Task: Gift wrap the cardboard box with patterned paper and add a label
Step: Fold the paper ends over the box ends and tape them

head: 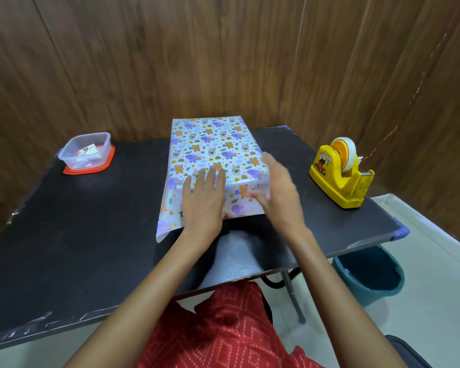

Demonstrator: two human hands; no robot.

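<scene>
- Closest to the camera, the table (pixel 91 221) is carrying everything within arm's reach of the seated person.
- At the near end of the box (pixel 213 144), the left grip (pixel 202 203) is lying flat with straight fingers and holding nothing. It is likely pinning the paper (pixel 170 221) to the top so the wrap cannot slide.
- Just beside it, the right grip (pixel 279 192) is cupping the near right corner with bent fingers against the paper. Blur is hiding whether it is pinching a fold or only pressing.
- Loose paper is spreading out onto the table toward the person, so this end is probably waiting to be folded in.
- Printed bears, elephants, rabbits and rainbows are covering the paper; no words are showing.
- Further right, a yellow tape dispenser (pixel 340 176) is standing well apart from the box, handy for the right grip. It is bearing a cartoon sticker with no readable writing.
- Far left, a clear tub (pixel 87 152) is sitting on a red lid and holding a small card (pixel 87 150), possibly the label. Its print is looking too small to read.
</scene>
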